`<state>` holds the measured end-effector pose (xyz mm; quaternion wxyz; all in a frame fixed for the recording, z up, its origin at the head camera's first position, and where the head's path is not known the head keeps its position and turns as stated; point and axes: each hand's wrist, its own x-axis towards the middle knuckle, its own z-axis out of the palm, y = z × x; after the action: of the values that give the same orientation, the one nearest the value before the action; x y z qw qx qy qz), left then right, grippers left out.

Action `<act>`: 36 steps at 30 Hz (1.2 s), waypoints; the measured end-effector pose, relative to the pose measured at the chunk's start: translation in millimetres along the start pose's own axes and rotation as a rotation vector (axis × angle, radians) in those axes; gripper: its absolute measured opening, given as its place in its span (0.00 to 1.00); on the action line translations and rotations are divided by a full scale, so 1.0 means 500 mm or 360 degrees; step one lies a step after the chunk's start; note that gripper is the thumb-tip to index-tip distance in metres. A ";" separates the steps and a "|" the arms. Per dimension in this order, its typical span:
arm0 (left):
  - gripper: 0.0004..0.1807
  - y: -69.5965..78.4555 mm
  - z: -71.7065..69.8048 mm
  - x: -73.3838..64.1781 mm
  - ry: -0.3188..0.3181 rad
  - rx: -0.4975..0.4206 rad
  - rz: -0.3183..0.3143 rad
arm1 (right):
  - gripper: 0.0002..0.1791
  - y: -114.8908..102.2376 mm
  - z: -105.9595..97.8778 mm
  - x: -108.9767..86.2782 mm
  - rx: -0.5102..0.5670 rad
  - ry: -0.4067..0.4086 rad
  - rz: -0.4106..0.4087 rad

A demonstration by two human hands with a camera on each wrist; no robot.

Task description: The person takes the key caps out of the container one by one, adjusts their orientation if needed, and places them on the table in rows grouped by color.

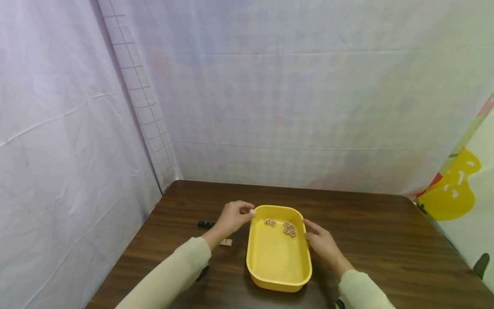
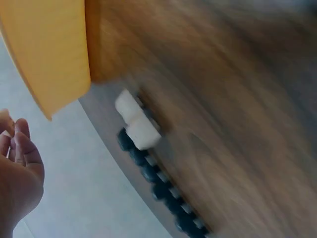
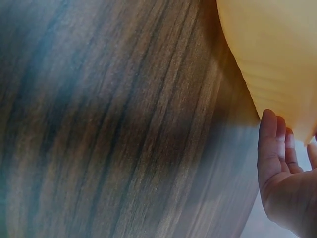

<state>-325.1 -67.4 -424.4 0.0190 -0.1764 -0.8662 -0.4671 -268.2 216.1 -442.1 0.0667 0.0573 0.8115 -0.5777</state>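
A yellow tub [image 1: 278,262] stands on the table with several small square wooden pieces [image 1: 289,229] lying inside, toward its far end. At its far left corner my left hand [image 1: 233,216] pinches a small pale piece [image 2: 6,122] between thumb and fingertips, right by the rim. My right hand [image 1: 323,243] holds the tub's right side. In the right wrist view its fingers [image 3: 268,139] lie along the outer wall, with the thumb on the other side of the rim.
Left of the tub lie pale wooden pieces [image 1: 226,242] and a dark, knobbly strip [image 1: 206,224], seen closer in the left wrist view. The dark wooden table [image 1: 370,231] meets hanging cloth [image 1: 289,107] at the back and left.
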 end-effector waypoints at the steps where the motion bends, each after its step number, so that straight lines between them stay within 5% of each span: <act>1: 0.17 -0.005 -0.006 -0.005 0.0006 0.0007 0.0002 | 0.31 0.001 0.000 0.000 0.0019 -0.0007 0.0002; 11: 0.13 -0.056 -0.076 -0.063 0.0154 0.0092 -0.0020 | 0.32 0.005 0.002 0.003 0.0076 -0.0033 0.0014; 19: 0.10 -0.112 -0.119 -0.117 0.0050 0.0149 -0.0080 | 0.32 0.001 0.001 0.001 0.0062 -0.0028 0.0033; 27: 0.07 -0.151 -0.118 -0.130 -0.0095 0.0217 -0.0112 | 0.32 0.004 -0.002 0.004 0.0006 -0.0022 0.0010; 36: 0.08 -0.162 -0.105 -0.127 -0.0170 0.0246 -0.0113 | 0.32 0.003 -0.002 0.004 0.0010 -0.0045 0.0041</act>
<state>-298.9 -169.4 -472.5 -0.0303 -0.1683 -0.9052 -0.3891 -269.8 217.6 -443.6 0.0856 0.0597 0.8079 -0.5801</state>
